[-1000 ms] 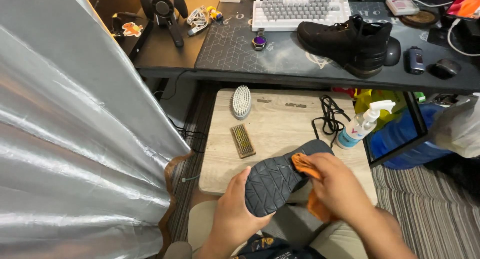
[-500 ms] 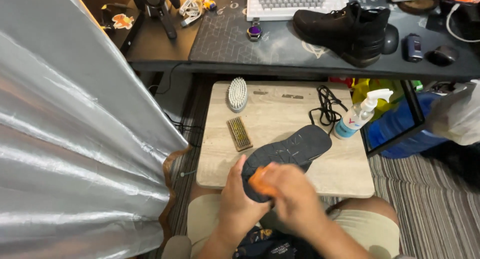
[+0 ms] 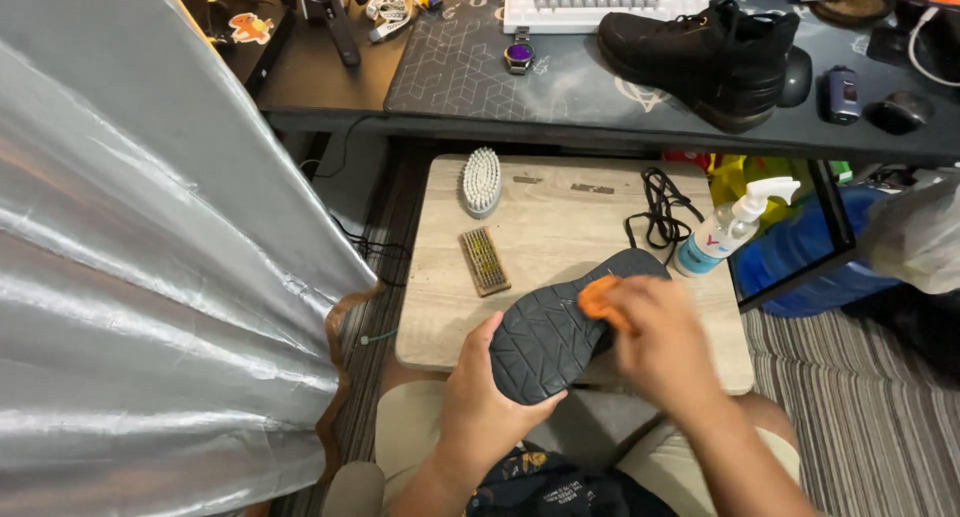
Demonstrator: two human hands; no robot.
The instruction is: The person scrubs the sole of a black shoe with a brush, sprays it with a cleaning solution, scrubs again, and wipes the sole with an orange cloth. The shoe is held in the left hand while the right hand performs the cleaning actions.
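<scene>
Wiping step: left hand [image 3: 480,402] grips the upturned shoe [image 3: 560,332]; right hand [image 3: 655,342] pinches an orange cloth [image 3: 598,299] on the sole; next calls for fresh strokes.

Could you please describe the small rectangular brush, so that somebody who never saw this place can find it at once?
Find the low wooden board in front of the dark desk. On its left part lie two brushes. The rectangular brush is the flat one with tan bristles, nearer the person; the oval white brush lies behind it.

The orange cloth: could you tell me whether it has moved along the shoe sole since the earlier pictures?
Yes. The orange cloth has gone from the heel end of the sole, near the left hand, back toward its far end.
</scene>
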